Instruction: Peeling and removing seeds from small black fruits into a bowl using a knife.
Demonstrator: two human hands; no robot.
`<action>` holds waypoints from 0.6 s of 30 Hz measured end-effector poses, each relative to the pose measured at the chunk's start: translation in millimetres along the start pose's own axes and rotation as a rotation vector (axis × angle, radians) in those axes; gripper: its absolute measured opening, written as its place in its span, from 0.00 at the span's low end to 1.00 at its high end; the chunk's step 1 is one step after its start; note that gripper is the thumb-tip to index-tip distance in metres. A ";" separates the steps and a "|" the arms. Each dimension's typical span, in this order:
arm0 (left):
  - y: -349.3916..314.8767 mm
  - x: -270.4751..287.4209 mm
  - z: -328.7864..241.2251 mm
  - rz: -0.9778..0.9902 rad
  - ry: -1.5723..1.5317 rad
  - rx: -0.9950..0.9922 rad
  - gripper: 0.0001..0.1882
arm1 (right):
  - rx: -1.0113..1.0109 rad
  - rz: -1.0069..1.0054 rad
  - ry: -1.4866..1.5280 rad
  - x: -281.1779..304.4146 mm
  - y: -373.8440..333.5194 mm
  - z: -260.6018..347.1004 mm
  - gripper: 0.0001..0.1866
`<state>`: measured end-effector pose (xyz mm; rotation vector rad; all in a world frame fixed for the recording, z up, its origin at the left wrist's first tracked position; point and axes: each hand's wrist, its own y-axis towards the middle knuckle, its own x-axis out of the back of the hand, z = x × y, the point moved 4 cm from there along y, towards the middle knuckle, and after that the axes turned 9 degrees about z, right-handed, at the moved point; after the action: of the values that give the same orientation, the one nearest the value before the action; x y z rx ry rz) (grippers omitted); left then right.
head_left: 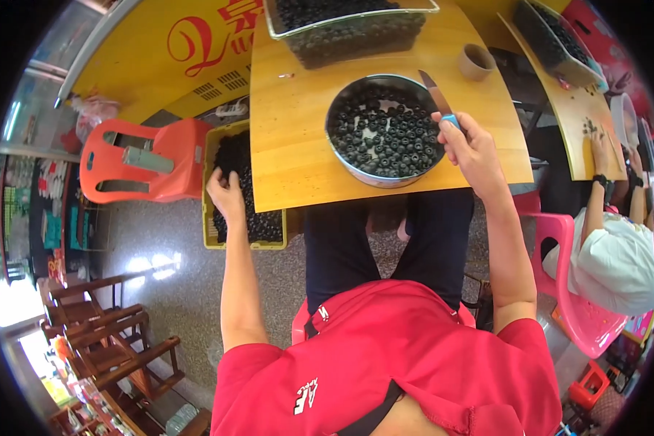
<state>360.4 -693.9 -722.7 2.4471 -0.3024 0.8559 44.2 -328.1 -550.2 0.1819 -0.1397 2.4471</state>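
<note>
My right hand (472,149) is closed round the blue handle of a small knife (430,86), its blade pointing up and away. Just left of that hand, a round metal basin (385,182) on the table holds many small, dark, round pieces (396,138); their exact kind is unclear. My left hand (227,198) is low over a yellow crate (247,245) beside the table's left edge. Its fingers are bent with a gap between them and the thumb, close above the dark pieces heaped in the crate. Nothing shows clearly between those fingertips.
A clear plastic tub (352,36) of dark pieces stands on the wooden table (291,174), with a brown cup (476,62) to its right. An orange stool (174,156) lies beyond the crate. At right, a co-worker sits on a pink chair (559,283) at another table (578,149).
</note>
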 end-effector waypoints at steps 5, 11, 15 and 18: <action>22.8 13.0 -241.9 0.568 -0.483 -0.372 0.08 | 0.017 -0.017 -0.011 1.7 -1.9 6.3 0.15; 2.1 -58.8 -324.6 0.929 0.241 -0.944 0.06 | 0.084 0.019 0.003 -5.5 -5.0 12.2 0.14; 2.4 -94.4 -324.2 1.059 0.439 -1.017 0.08 | 0.103 0.005 -0.054 2.0 -15.8 14.4 0.14; 7.6 -91.4 -331.5 1.083 0.276 -0.895 0.08 | 0.099 0.000 -0.049 7.2 -20.9 14.2 0.14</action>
<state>116.5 -516.0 -557.9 1.1972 -1.5747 1.0944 53.4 -309.6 -533.9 0.2851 -0.0399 2.4520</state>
